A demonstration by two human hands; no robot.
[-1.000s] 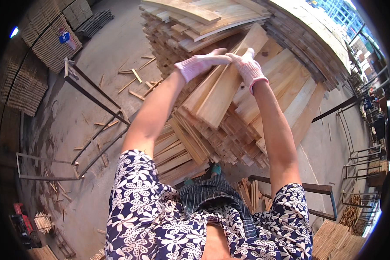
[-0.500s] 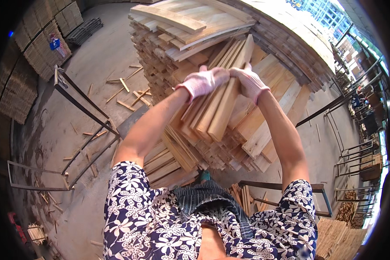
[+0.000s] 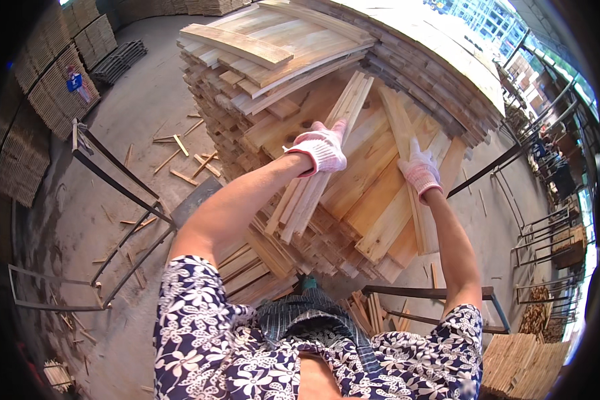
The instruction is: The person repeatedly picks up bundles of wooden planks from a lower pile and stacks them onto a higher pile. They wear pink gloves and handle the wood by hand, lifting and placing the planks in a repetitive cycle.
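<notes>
My left hand (image 3: 321, 150), in a pale pink-and-white work glove, is closed round a few narrow wooden slats (image 3: 305, 207) that slant across the stack of boards (image 3: 370, 200). Farther right, my right hand (image 3: 421, 172), gloved alike, grips a single plank (image 3: 397, 120) at the stack's right side. The lower part of that plank runs on past the glove toward me. Between the hands lie the wide, flat faces of the top boards. The undersides of both hands are hidden.
A higher layer of boards (image 3: 280, 50) rises behind, with a loose plank (image 3: 237, 44) on top. Metal frames (image 3: 123, 170) stand at the left, and another frame (image 3: 440, 293) is near my right side. Wood scraps (image 3: 183, 175) litter the floor. More slats (image 3: 243, 267) lie below the stack.
My hands, close together on the bundle before, are now apart. The right hand has moved right with a plank; the left has slid slightly down-left, holding fewer slats. More board faces show between them.
</notes>
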